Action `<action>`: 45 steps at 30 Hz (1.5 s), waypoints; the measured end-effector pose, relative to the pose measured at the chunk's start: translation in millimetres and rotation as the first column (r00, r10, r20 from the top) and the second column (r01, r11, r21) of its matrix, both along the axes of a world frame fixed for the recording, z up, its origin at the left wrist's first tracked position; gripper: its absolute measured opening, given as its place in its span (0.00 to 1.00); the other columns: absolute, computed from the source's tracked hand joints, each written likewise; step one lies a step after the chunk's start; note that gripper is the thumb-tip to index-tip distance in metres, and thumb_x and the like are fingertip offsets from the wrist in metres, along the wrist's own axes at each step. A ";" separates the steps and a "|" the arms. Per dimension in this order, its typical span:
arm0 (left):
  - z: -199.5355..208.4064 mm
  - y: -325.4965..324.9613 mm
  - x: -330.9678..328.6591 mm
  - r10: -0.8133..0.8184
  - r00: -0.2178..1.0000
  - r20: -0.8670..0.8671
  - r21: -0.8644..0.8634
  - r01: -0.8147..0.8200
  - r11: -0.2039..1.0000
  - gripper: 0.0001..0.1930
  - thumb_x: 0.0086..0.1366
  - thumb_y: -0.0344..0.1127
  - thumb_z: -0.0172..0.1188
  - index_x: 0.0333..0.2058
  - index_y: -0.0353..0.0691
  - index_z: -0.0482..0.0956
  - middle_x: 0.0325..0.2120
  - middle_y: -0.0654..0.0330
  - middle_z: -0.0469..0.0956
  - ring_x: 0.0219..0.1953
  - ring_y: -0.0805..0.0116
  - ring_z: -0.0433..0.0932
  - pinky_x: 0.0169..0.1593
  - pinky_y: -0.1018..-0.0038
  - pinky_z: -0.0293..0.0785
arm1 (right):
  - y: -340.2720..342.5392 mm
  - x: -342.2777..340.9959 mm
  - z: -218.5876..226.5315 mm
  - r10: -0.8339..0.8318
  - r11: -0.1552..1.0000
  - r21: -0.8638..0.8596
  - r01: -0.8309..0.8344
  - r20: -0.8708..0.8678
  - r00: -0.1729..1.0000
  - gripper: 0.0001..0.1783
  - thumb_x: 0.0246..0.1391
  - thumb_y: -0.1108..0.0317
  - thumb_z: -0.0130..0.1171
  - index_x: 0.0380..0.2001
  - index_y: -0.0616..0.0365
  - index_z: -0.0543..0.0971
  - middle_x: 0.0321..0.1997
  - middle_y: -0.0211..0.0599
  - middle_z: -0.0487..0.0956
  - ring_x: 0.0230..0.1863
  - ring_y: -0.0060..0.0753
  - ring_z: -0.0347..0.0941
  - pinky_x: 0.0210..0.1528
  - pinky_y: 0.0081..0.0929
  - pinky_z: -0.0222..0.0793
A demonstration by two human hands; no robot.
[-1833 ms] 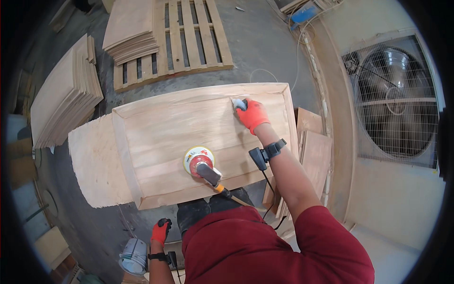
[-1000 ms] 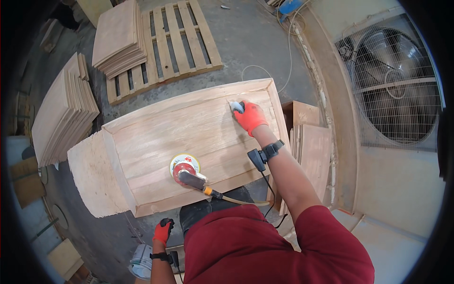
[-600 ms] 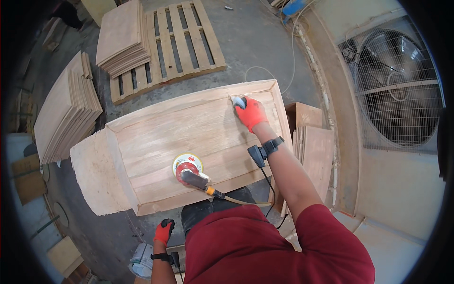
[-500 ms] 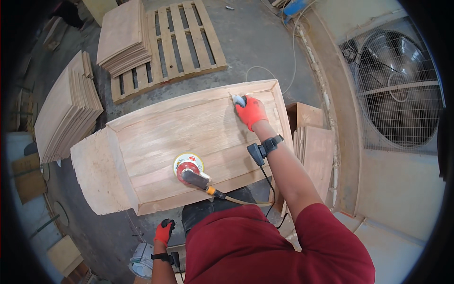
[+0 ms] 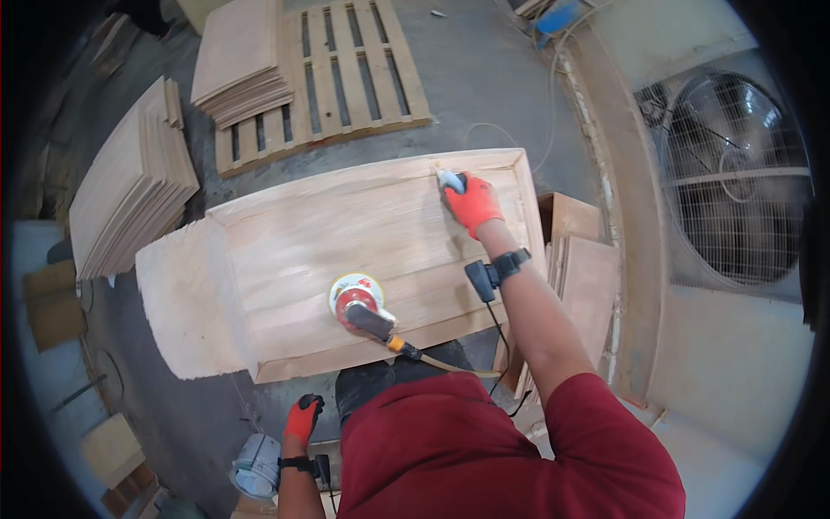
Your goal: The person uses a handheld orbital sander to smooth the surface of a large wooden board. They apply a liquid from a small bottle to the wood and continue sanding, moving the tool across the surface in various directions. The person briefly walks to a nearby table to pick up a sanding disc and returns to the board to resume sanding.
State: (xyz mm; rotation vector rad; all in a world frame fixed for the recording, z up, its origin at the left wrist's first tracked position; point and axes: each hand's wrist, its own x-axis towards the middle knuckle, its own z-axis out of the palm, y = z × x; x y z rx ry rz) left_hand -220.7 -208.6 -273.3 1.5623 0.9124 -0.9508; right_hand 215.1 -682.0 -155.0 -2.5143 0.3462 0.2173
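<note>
My right hand (image 5: pixel 474 205), in a red glove with black fingertips, is closed round a small whitish-grey object (image 5: pixel 450 180). Its kind is hard to make out. The object is against the far right part of a large wooden panel (image 5: pixel 303 251) with raised side strips, close to its far edge strip. A round pneumatic sander (image 5: pixel 361 309) with a red body and dark handle rests on the panel's near side, its hose running toward my waist. My left hand (image 5: pixel 303 419), gloved alike, hangs low beside my hip, fingers curled, with nothing visible in them.
Beyond the panel is a slatted wooden pallet (image 5: pixel 356 73) bearing a stack of wooden sheets (image 5: pixel 238 60). Another stack (image 5: pixel 130 186) stands at the left. Boards (image 5: pixel 586 281) lean at the right, near a large caged fan (image 5: pixel 735 173). A pail (image 5: pixel 258 465) sits below my left hand.
The whole view has shifted slightly, so the panel and stacks appear moved. My right hand still grips the pale object near the same far-edge spot. The sander stays put on the panel.
</note>
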 end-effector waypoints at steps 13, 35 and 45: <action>30.4 -4.3 28.0 0.015 0.999 0.047 0.071 -0.018 0.997 0.16 0.68 0.44 0.63 0.46 0.39 0.84 0.34 0.66 0.83 0.33 0.76 0.76 0.37 0.75 0.71 | 65.3 -45.3 -1.4 0.136 0.855 0.516 -0.059 -0.112 0.984 0.11 0.60 0.68 0.63 0.45 0.57 0.81 0.28 0.28 0.82 0.24 0.18 0.74 0.27 0.22 0.70; 2.0 38.0 -61.1 0.421 0.907 -0.021 0.024 -0.421 0.907 0.16 0.67 0.43 0.65 0.49 0.41 0.84 0.35 0.65 0.84 0.33 0.77 0.77 0.36 0.77 0.71 | 330.2 4.8 4.5 0.682 0.726 0.146 -0.672 -0.031 0.730 0.20 0.57 0.54 0.64 0.45 0.57 0.82 0.46 0.50 0.84 0.49 0.56 0.79 0.52 0.43 0.75; -18.9 37.3 -113.7 0.438 0.898 -0.030 0.019 -0.438 0.899 0.17 0.65 0.45 0.67 0.47 0.41 0.83 0.29 0.66 0.80 0.28 0.76 0.73 0.33 0.74 0.71 | 364.5 18.0 -3.8 0.658 0.752 0.048 -0.658 -0.113 0.744 0.20 0.58 0.54 0.63 0.46 0.56 0.81 0.46 0.49 0.84 0.50 0.54 0.80 0.53 0.44 0.75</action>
